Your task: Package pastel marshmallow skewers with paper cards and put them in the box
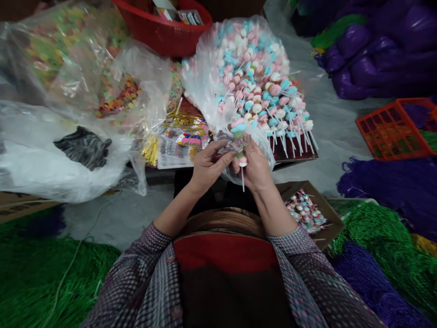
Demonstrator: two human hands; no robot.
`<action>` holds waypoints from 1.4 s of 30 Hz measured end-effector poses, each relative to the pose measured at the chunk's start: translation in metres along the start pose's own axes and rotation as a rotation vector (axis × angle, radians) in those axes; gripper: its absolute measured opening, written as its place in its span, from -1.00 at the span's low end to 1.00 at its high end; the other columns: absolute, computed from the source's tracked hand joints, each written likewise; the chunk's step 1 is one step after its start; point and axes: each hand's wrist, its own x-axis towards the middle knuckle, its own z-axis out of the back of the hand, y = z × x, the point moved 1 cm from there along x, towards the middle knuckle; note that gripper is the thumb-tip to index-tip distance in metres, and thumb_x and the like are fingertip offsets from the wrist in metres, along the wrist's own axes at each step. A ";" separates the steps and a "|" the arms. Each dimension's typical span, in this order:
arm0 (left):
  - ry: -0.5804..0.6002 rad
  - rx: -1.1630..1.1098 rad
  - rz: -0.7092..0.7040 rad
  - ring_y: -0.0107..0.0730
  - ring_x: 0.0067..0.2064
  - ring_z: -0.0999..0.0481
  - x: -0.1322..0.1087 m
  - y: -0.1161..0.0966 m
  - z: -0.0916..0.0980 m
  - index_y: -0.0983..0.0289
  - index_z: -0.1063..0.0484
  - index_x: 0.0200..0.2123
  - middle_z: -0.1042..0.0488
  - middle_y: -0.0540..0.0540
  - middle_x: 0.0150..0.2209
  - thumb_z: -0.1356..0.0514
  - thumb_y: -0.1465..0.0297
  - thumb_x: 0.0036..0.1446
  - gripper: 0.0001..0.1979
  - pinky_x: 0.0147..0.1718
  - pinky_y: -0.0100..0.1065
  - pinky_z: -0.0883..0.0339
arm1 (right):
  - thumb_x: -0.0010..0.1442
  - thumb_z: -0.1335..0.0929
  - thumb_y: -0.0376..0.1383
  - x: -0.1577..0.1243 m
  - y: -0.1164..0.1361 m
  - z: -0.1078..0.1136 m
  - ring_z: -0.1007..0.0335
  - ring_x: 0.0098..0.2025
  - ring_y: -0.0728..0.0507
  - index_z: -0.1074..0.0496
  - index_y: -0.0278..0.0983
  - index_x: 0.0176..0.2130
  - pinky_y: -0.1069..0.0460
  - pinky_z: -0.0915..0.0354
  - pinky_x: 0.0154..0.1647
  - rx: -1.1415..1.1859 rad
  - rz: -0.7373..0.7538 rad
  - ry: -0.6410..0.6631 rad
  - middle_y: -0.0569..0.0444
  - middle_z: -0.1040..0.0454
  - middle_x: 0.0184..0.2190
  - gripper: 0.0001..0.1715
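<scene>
Between the 2 hands: a candy stick (241, 155), near upright, with pink, blue and green sweets at its top, a pink and white sweet lower down and its white stick pointing down.
Wrapper (233, 145): clear and printed, against the middle of the candy stick; how far it goes around cannot be told.
Left hand (210, 161): thumb and fingers pinched on the wrapper, beside the sweets.
Right hand (256, 164): fingers closed on the candy stick from the other side.
Beyond the hands: a heap of similar candy sticks (269, 98), pink, blue and white, spilling from a clear bag (205, 86), many white ends towards the front edge of the dark table (280, 156).
Left of the heap: printed sheets (172, 154) with gold ties (150, 150) beside them.
Far left: a clear bag of colourful sweets (61, 50), and nearer, white plastic (44, 159) with a black piece (83, 146) on it.
Back: a red basket (164, 34) holding printed packets.
Right forearm side: a cardboard box (329, 214) of shiny sweets (303, 212).
Floor, right: an orange crate (378, 130), purple bundles (382, 191) and green strands (372, 232).
</scene>
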 end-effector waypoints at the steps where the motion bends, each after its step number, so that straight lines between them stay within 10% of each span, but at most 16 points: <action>1: 0.024 0.053 -0.055 -0.61 -0.48 -0.47 0.000 0.000 0.001 0.10 -0.51 -0.08 -0.51 -0.12 -0.40 -0.34 0.22 0.24 -0.78 -0.42 -0.47 -0.42 | 0.23 -0.37 0.22 0.000 -0.002 0.001 -0.08 -0.66 0.06 -0.43 -0.13 -0.10 0.12 -0.06 -0.65 -0.027 0.020 -0.028 0.31 -0.14 -0.65 -0.46; 6: -0.024 0.346 -0.248 -0.55 -0.41 -0.53 0.003 -0.006 0.005 0.17 -0.56 -0.14 -0.51 -0.06 -0.39 -0.30 0.29 0.29 -0.88 -0.35 -0.43 -0.44 | 0.29 -0.26 0.26 0.001 -0.016 0.004 -0.06 -0.64 0.05 -0.45 -0.13 -0.11 0.12 0.00 -0.67 -0.187 0.083 -0.120 0.25 -0.17 -0.60 -0.43; 14: 0.024 0.245 -0.162 -0.60 -0.57 -0.44 0.006 -0.009 -0.001 0.17 -0.57 -0.20 -0.49 -0.10 -0.50 -0.26 0.23 0.32 -0.85 -0.54 -0.49 -0.32 | 0.35 -0.20 0.25 -0.005 -0.024 0.000 -0.20 -0.56 -0.02 -0.51 -0.13 -0.12 0.06 -0.25 -0.55 -0.379 0.220 -0.160 0.19 -0.22 -0.58 -0.38; 24: -0.337 -0.312 0.315 -0.66 -0.71 0.01 0.019 -0.018 0.023 0.19 -0.36 -0.50 -0.11 -0.19 -0.69 -0.42 -0.03 0.03 -0.53 -0.76 -0.48 0.09 | 0.25 -0.36 0.17 -0.006 -0.010 -0.003 0.16 -0.74 0.09 -0.37 -0.18 -0.33 0.12 0.19 -0.73 -0.053 -0.025 -0.009 0.34 -0.14 -0.74 -0.51; 33: 0.080 -0.167 0.339 -0.46 -0.44 -0.55 0.034 -0.026 0.025 0.12 -0.64 -0.17 -0.59 0.00 -0.37 -0.51 0.00 -0.12 -0.52 -0.55 -0.44 -0.40 | 0.24 -0.37 0.17 -0.015 -0.003 -0.006 0.22 -0.78 0.11 -0.36 -0.21 -0.37 0.14 0.17 -0.74 0.128 -0.268 0.293 0.38 -0.09 -0.78 -0.48; 38: 0.091 -0.043 0.309 -0.51 -0.54 -0.46 0.032 -0.026 0.026 0.12 -0.66 -0.21 -0.57 -0.03 -0.45 -0.48 0.02 -0.05 -0.60 -0.60 -0.45 -0.34 | 0.28 -0.33 0.16 -0.014 -0.003 -0.001 0.24 -0.78 0.11 -0.37 -0.22 -0.36 0.14 0.15 -0.74 0.146 -0.322 0.381 0.40 -0.06 -0.77 -0.49; 42: 0.026 0.147 0.144 -0.47 -0.43 -0.50 0.033 -0.028 0.026 0.14 -0.65 -0.27 -0.56 -0.05 -0.43 -0.45 0.09 0.03 -0.71 -0.41 -0.39 -0.44 | 0.31 -0.33 0.11 -0.010 -0.008 0.004 0.15 -0.72 0.09 -0.39 -0.21 -0.32 0.12 0.17 -0.70 -0.089 -0.204 0.214 0.35 -0.15 -0.71 -0.54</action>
